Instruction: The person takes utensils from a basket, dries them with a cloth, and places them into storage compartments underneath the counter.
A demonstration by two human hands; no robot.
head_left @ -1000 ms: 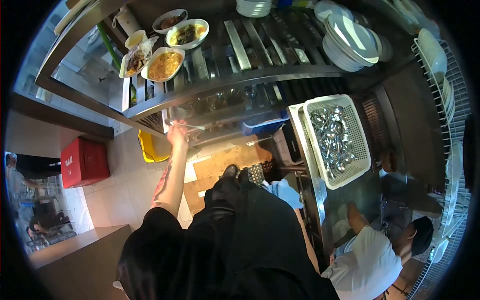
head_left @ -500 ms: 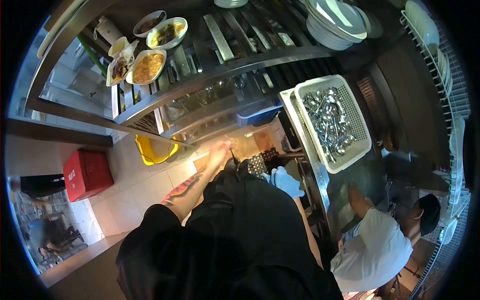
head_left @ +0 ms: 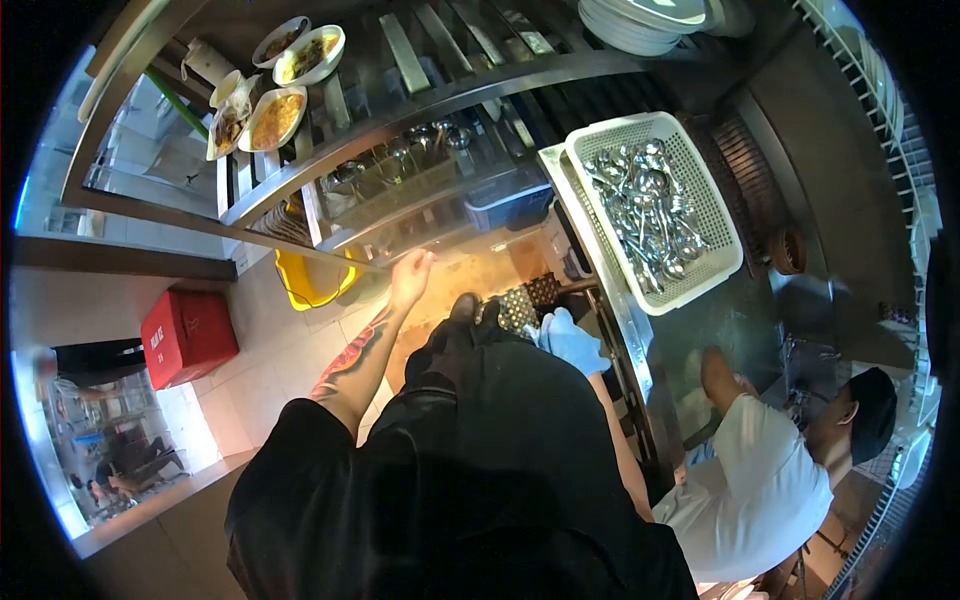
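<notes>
My bare left hand (head_left: 411,275) hangs in front of me at the end of a tattooed forearm, beside the low shelf. Its fingers look loosely curled, with nothing seen in them. At my right side, next to the metal counter edge, my right hand (head_left: 590,366) is bunched around a light blue cloth (head_left: 566,336), which hides most of the fingers. The white perforated basket (head_left: 715,190) full of spoons and other cutlery (head_left: 645,210) stands on the counter to the right, apart from both hands.
A slatted metal shelf (head_left: 440,95) ahead carries bowls of food (head_left: 275,118) and stacked plates (head_left: 640,25). Below are a blue bin (head_left: 508,205) and a yellow tub (head_left: 305,280). A red box (head_left: 190,340) stands left. A co-worker in white (head_left: 760,490) is close on the right.
My left hand has moved left and slightly up, away from my legs. My right hand stays low at my side with the blue cloth. The shelf and basket appear higher in view.
</notes>
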